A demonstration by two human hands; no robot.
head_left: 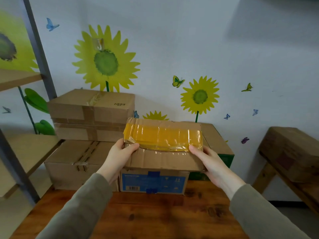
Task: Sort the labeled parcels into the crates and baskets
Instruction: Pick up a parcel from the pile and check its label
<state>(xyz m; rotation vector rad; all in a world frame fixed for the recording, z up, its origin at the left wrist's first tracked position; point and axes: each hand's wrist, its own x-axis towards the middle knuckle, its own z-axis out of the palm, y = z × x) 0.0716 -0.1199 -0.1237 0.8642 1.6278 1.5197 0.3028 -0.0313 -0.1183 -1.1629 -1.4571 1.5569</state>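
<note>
A flat cardboard parcel (pixel 164 157) with a wide band of yellow tape across its top is held up in front of me, above a blue-printed box (pixel 153 184). My left hand (pixel 119 157) grips its left end, thumb on top. My right hand (pixel 212 163) grips the right end the same way. No label shows on the faces turned to me.
Stacked brown cartons (pixel 91 114) stand at the back left on the wooden table (pixel 146 216), with a green-sided box (pixel 219 149) at the right. A metal shelf rack (pixel 39 54) is at the left; a wooden bench (pixel 290 152) stands at the right.
</note>
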